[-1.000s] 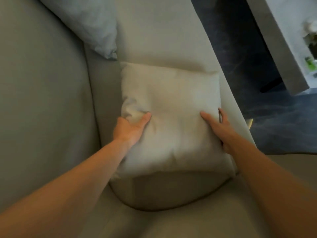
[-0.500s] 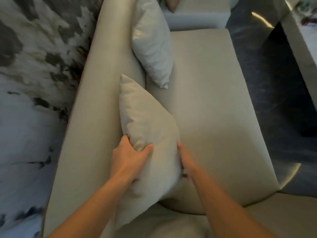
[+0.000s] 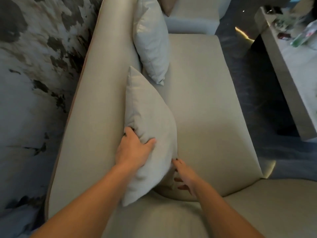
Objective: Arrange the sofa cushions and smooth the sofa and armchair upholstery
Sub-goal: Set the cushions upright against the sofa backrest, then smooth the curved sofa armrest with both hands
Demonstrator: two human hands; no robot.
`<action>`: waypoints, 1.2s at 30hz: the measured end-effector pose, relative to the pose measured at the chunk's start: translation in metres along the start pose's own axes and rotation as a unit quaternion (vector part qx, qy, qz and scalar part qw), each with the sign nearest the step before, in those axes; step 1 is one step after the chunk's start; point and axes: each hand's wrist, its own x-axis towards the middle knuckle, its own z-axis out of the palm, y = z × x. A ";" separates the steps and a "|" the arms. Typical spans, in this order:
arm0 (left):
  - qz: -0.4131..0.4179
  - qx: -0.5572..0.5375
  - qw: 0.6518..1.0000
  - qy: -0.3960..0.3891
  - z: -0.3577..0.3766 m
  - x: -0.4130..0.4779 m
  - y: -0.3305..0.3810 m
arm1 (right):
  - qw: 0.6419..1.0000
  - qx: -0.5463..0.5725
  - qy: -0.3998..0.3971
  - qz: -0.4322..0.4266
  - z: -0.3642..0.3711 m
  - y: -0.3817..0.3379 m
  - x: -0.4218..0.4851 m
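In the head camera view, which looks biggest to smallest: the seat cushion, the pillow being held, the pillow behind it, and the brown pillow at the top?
1. Seat cushion
2. Held pillow, though nearness to the camera flatters it
3. Pillow behind it, possibly the same true size
4. Brown pillow, mostly cut off

A home living room: beige sofa (image 3: 197,100) with cushions (image 3: 151,42), coffee table (image 3: 291,69), marble-patterned wall (image 3: 34,66).

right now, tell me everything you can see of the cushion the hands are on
The near cushion is a plain pale grey-beige fabric square with a seamed edge and pointed corners. It stands on edge, leaning against the sofa backrest, its lower part on the seat. The left hand pinches its back edge, denting the fabric; the right hand is open at its lower front edge. It sits apart from the second cushion.
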 end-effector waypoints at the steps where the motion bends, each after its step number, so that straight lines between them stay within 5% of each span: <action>1: 0.008 0.001 1.000 -0.001 -0.005 -0.006 -0.001 | 0.999 -0.044 -0.005 0.004 -0.004 0.009 -0.013; 5: 0.062 0.051 0.997 0.013 -0.023 -0.044 -0.010 | 0.983 -0.177 0.013 -0.057 -0.020 0.041 -0.069; 8: 0.079 0.098 0.992 0.015 -0.030 -0.073 -0.024 | 0.922 -0.351 0.078 -0.142 -0.030 0.059 -0.114; 14: 0.188 0.138 0.972 0.030 -0.032 -0.133 -0.079 | 0.798 -0.509 0.225 -0.230 -0.015 0.116 -0.164; 19: 0.271 0.234 0.929 0.089 -0.013 -0.182 -0.121 | 0.767 -0.493 0.304 -0.277 -0.003 0.135 -0.168; 27: 0.143 0.214 0.955 0.145 0.042 -0.260 -0.109 | 0.740 -0.496 0.290 -0.349 -0.010 0.162 -0.178; 36: 0.106 0.249 0.941 0.203 0.067 -0.270 -0.104 | 0.697 -0.478 0.315 -0.433 -0.030 0.208 -0.197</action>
